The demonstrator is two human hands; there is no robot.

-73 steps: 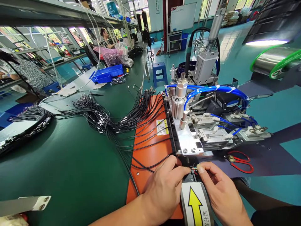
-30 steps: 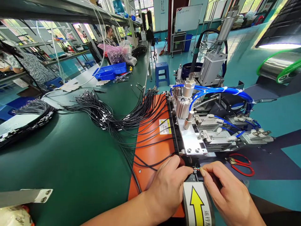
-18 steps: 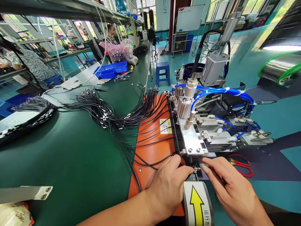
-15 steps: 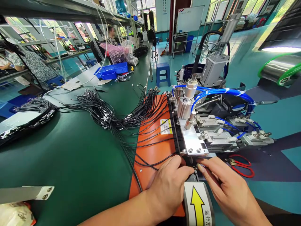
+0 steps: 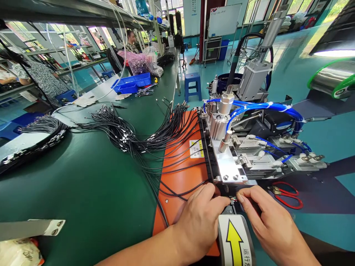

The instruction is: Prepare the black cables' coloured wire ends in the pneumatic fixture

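Head view: wires (coloured) lie between left fingers and right fingers

Bright, daylight through back windows, lamp glowing upper right, glare on metal plate, shiny floor, edges stretched, wire ends barely resolved.
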